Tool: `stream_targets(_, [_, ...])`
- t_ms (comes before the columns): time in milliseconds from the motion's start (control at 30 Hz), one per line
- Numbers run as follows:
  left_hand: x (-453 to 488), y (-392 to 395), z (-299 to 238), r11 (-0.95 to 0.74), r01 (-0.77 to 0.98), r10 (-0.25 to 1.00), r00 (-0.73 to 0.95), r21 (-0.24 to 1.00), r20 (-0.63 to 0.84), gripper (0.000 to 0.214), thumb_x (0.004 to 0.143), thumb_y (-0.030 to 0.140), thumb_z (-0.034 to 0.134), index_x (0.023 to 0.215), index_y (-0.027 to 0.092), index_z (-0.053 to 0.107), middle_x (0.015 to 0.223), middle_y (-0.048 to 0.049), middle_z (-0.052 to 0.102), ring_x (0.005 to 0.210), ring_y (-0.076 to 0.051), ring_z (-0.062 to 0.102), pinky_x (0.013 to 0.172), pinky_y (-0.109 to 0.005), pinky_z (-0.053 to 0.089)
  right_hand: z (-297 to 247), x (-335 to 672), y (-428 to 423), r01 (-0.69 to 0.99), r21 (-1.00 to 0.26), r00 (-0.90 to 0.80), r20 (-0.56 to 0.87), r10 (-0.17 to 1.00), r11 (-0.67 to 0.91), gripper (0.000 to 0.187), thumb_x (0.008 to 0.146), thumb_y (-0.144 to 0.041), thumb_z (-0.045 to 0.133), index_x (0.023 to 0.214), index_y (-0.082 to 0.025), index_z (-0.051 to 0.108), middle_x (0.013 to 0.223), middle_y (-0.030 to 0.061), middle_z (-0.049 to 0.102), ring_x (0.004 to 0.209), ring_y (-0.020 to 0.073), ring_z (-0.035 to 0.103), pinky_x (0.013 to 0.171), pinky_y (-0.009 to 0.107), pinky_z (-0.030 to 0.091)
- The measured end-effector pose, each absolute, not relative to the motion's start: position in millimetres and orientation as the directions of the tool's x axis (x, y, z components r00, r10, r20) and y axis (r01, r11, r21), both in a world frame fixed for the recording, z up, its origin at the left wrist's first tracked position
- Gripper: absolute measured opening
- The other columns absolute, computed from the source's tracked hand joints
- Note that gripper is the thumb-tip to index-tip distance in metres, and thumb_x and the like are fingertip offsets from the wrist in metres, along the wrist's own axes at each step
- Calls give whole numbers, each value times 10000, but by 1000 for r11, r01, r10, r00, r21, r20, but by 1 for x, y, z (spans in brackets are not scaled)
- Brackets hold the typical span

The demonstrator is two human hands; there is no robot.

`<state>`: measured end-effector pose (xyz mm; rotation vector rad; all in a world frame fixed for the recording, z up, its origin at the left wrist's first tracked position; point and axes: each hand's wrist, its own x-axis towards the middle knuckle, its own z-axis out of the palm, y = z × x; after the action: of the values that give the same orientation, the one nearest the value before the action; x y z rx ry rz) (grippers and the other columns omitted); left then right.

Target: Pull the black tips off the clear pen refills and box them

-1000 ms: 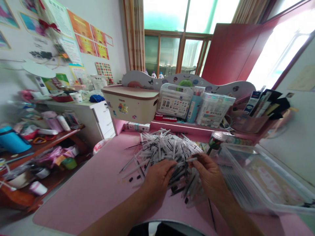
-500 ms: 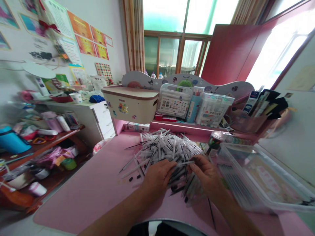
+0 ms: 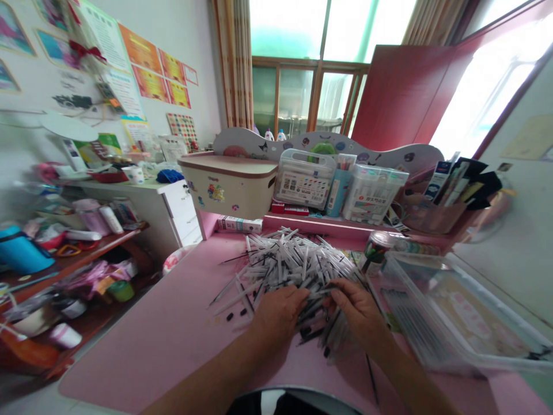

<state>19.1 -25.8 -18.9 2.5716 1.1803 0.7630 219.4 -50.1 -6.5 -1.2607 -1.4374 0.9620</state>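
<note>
A large heap of whitish pen barrels (image 3: 285, 256) with black and grey parts lies on the pink desk (image 3: 173, 334). At its near edge my left hand (image 3: 280, 311) is closed, thumb and fingers pinching one end of a slim, pale pen (image 3: 318, 291). The other end sits between the thumb and fingers of my right hand (image 3: 354, 305), also closed. Whether the pen is one piece or two is too small to tell. Loose black caps (image 3: 230, 317) lie left of my left hand, and more dark parts (image 3: 309, 333) lie below, between the hands.
On the right stands a clear plastic box (image 3: 466, 351) with grey pens in it, and a can (image 3: 377, 248) beside it. Behind the heap, a shelf carries a lidded cream bin (image 3: 233, 187), marker cases (image 3: 305, 178) and a pen holder (image 3: 436, 216).
Both hands stay close together over the heap, with the pen between them. My right fingers have shifted slightly left and down; the view has moved a little.
</note>
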Motion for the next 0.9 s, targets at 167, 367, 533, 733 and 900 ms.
stream_targets(167, [21,-26,-21,-659,663,751,557,354,353,215,963,145,471,1013,176,677,868,-63,701,768,-198,656,686,-292,472,-7,216,-51,196,-972,21,132,991,125,365,848,-509,597,950,-163,653,684,26,675,638,172,613,636,287,502])
stream_targets(367, [21,-28,-20,-655,686,754,565,316,337,167,943,144,507,979,185,666,842,-52,688,727,-194,633,651,-289,447,-6,214,-53,169,-979,34,120,992,113,379,839,-513,604,951,-154,648,671,26,672,625,167,610,610,276,509])
stream_targets(533, [22,-30,-20,-647,697,760,556,309,338,150,932,150,518,976,189,656,845,-50,686,725,-194,629,650,-296,444,-10,214,-52,158,-983,46,103,994,94,375,853,-499,600,979,-150,647,691,28,678,626,163,610,598,269,506])
stream_targets(733, [24,-31,-18,-641,701,765,552,311,333,146,928,153,528,977,187,661,833,-48,683,732,-181,633,671,-286,453,-10,215,-52,148,-983,45,116,992,109,367,847,-503,617,956,-155,656,690,37,693,640,168,615,625,278,504])
stream_targets(900, [24,-32,-16,-643,698,763,552,314,337,162,925,149,526,999,188,664,843,-50,684,731,-187,631,675,-291,461,-9,215,-52,125,-987,41,106,994,100,380,841,-520,626,958,-161,660,698,31,692,641,163,612,638,281,503])
